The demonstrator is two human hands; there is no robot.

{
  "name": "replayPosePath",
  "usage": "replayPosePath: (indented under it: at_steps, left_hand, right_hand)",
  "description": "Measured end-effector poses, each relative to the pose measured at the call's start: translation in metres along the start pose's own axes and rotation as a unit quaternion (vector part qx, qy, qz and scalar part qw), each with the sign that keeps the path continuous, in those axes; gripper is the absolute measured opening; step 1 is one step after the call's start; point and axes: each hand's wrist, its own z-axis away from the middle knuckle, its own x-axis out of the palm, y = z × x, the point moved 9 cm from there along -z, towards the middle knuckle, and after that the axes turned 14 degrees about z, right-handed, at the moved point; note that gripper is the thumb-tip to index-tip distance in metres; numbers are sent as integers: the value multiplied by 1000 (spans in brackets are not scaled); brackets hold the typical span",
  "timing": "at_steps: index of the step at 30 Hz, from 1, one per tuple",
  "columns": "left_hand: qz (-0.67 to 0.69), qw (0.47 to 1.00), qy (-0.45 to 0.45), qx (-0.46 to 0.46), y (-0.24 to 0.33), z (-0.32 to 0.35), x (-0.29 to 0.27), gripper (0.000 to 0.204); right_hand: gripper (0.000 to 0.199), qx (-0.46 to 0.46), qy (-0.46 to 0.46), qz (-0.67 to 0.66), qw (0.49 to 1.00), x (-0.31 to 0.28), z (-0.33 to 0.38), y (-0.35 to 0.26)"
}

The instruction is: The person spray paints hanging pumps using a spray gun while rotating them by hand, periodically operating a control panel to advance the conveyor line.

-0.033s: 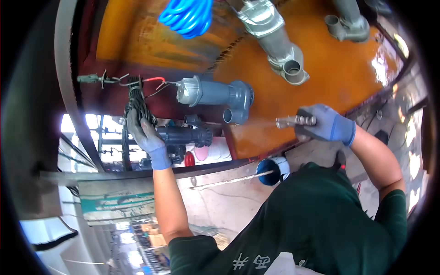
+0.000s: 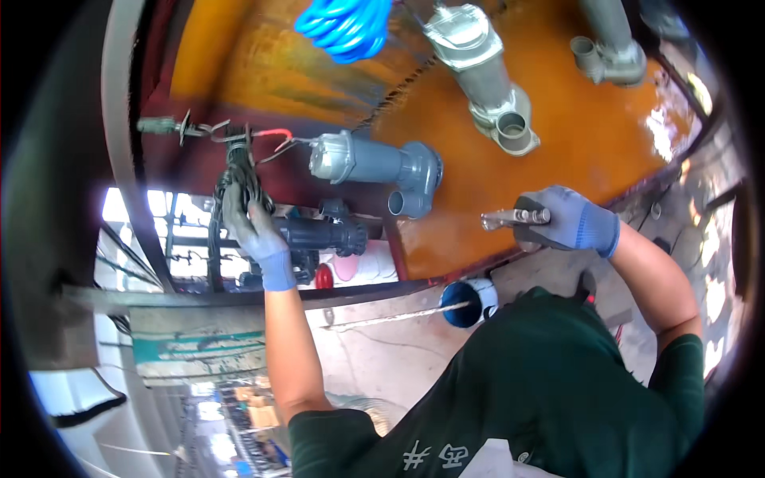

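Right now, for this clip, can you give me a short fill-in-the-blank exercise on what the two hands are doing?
1. Both hands wear ____ gloves.
2. The left hand grips a bundle of ____ cables.
3. The right hand holds a metal spray gun pointed at the ____ pump.
4. The surface behind the pumps is coloured ____.

Missing words: blue; black; grey; orange

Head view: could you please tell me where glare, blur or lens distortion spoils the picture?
Head view: glare whitens the wet orange surface at the upper right and the bright opening behind the left hand; fisheye bends the frame bar at the left and leaves a black rim; the right hand with its spray gun is fairly sharp, and the lower-left background is blurred.
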Motion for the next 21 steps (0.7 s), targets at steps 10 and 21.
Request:
replayPosePath:
  at_steps: [10,21]
  left_hand:
    - [-59,996,49,53,-18,10,-28,45]
    - [-135,981,105,86,-76,16,-49,45]
  right_hand:
    - [25,-91,104,-180,974,-130,-54,-118]
    - [24,-153,58,-21,986,-140,-77,-158]
